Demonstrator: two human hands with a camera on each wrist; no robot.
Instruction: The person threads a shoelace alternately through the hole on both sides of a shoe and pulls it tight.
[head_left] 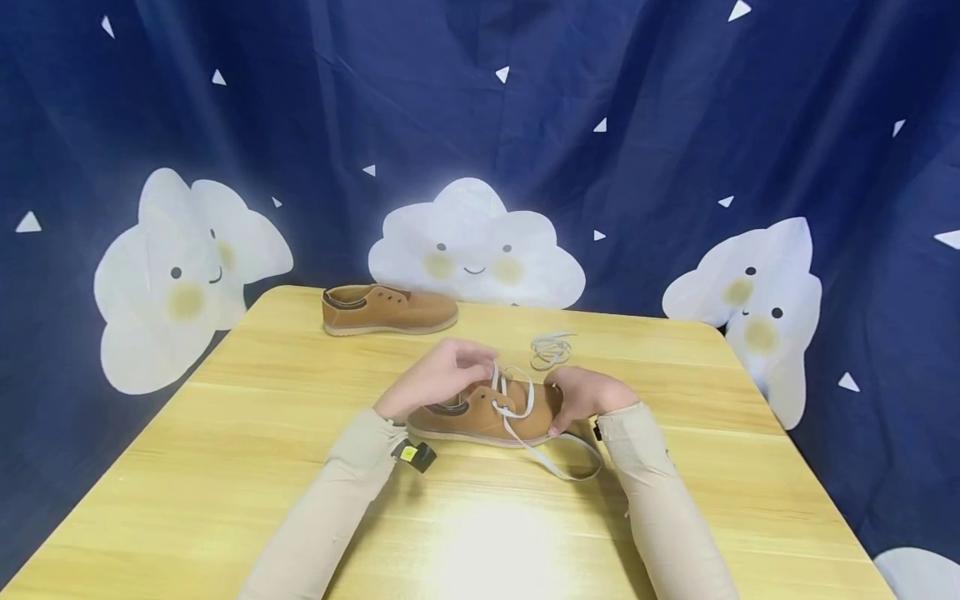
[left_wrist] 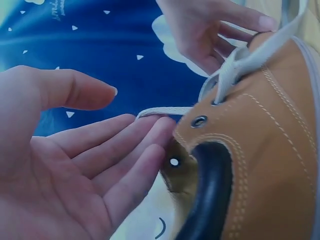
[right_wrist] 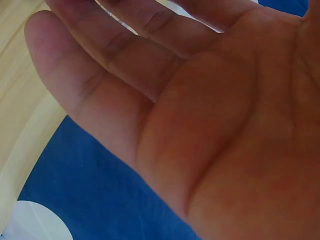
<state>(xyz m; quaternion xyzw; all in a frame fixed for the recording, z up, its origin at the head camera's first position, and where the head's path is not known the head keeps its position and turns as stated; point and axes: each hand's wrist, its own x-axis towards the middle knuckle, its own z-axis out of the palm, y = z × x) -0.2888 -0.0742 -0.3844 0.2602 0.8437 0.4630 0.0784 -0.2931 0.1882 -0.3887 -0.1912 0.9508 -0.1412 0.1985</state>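
Observation:
A brown lace-up shoe (head_left: pixel 476 423) rests on the table, toe to the right. A pale flat shoelace (left_wrist: pixel 235 72) passes through its front eyelets, with one long end trailing over the near side. Over the shoe's opening is my left hand (head_left: pixel 442 375); the left wrist view has its fingers loosely extended, thumb apart, fingertips touching a strand of lace (left_wrist: pixel 165 110) beside the rear eyelet. My right hand (head_left: pixel 588 392) grips the toe, thumb on the near side and fingers round the far side. Only the palm and fingers of that hand (right_wrist: pixel 175 100) fill the right wrist view.
Another brown shoe (head_left: pixel 397 314), its eyelets unlaced, stands at the back left of the wooden table (head_left: pixel 225 467). A coiled pale lace (head_left: pixel 551 352) lies behind the right hand. A dark blue curtain (head_left: pixel 630 200) with clouds hangs beyond the back edge.

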